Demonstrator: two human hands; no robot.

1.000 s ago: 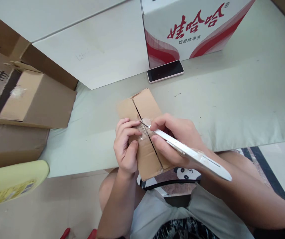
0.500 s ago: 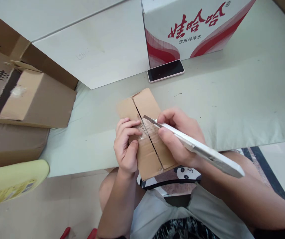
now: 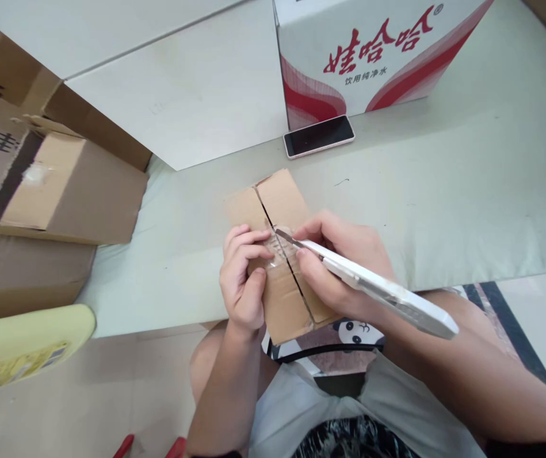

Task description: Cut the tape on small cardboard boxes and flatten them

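Your right hand grips one knife; your left hand, fingers curled, touches one small carton between your two hands, near one phone.

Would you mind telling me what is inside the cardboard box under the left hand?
The cardboard box shows only a dark slit; its flaps and clear tape hide whatever may be inside.
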